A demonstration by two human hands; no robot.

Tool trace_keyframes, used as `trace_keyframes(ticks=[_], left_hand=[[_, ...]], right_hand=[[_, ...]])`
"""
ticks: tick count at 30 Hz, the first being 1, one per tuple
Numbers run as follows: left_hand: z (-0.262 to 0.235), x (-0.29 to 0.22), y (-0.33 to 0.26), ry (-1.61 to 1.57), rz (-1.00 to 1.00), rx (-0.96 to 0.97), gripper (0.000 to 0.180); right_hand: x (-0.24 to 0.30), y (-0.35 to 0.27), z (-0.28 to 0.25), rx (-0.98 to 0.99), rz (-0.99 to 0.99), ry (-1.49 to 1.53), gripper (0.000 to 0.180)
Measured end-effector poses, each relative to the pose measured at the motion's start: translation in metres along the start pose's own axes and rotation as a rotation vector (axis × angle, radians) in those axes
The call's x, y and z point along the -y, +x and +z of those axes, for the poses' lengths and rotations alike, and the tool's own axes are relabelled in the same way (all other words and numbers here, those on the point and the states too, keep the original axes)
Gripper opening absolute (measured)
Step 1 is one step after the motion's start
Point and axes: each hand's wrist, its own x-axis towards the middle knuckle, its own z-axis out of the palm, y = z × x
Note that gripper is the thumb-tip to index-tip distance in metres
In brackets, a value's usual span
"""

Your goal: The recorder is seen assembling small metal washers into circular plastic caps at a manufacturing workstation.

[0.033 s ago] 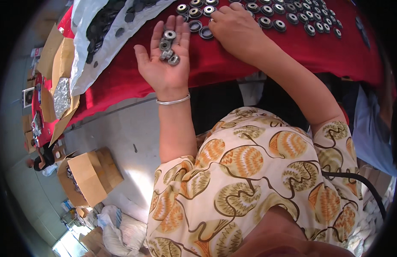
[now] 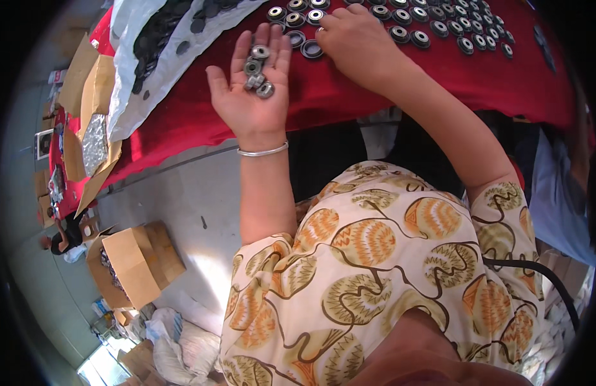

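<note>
Bearings (image 2: pixel 253 67), four that I can make out, lie loose on the person's left hand (image 2: pixel 248 109), its palm turned up and fingers nearly flat. Nothing clamps them, so a tilt of that wrist could send one rolling, and with the red-covered counter's (image 2: pixel 478 83) near edge so close, it might end up on the floor (image 2: pixel 182 199). Just beyond, the right hand (image 2: pixel 354 46) curls its fingers down among the black round cups (image 2: pixel 312 55); from where I stand I can't tell whether it grips anything. The cups sit tightly spaced, so a dragging knuckle could knock neighbours askew. Two beside the thumb look bearingless, easily overlooked. Farther left, dark discs (image 2: pixel 160 45) lie heaped on white plastic (image 2: pixel 127 106); a bump might scatter some among the cups.
</note>
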Motion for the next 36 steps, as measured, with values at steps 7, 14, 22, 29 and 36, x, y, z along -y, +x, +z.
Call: trace_keyframes(ticks=[7,14,22,29,36], left_hand=[[-0.006,0.015,-0.01,0.041,-0.123,-0.016,0.069],[-0.004,0.015,-0.012,0.066,-0.141,-0.039,0.071],[0.0,-0.008,-0.007,-0.057,0.062,-0.058,0.065],[-0.007,-0.015,-0.004,-0.142,0.05,0.052,0.061],[-0.002,-0.019,-0.001,-0.061,0.086,0.003,0.066]], right_hand=[[0.011,-0.006,-0.006,-0.229,0.074,0.386,0.021],[0.014,0.002,0.002,-0.119,0.065,0.539,0.026],[-0.017,0.03,-0.011,-0.01,0.119,0.462,0.015],[-0.008,0.037,-0.016,0.111,0.007,0.353,0.012],[-0.004,0.037,-0.02,0.171,0.013,0.324,0.016]])
